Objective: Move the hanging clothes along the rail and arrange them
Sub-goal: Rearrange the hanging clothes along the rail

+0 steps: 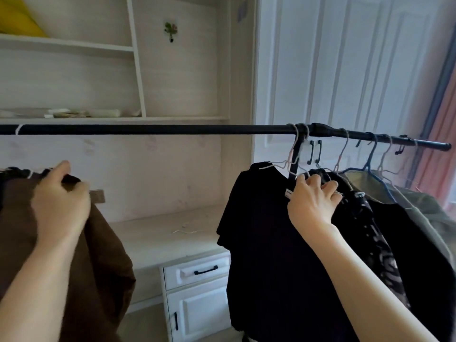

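Note:
A black rail (158, 129) runs across the view at mid height. At the left a brown garment (103, 245) hangs from a white wire hanger, and my left hand (61, 196) grips its shoulder. On the right hang a black top (261, 230), a black patterned garment (377, 240) and an olive one (424, 208), on wire hangers hooked close together. My right hand (313, 198) is closed on the wire hanger at the black top's neck. The middle stretch of rail carries no hangers.
Behind the rail are white wall shelves (116, 118) with papers, a desk top (160, 233) and a white drawer cabinet (197, 287). White wardrobe doors (345, 70) stand at the right, with a pink curtain (441, 144) at the far right edge.

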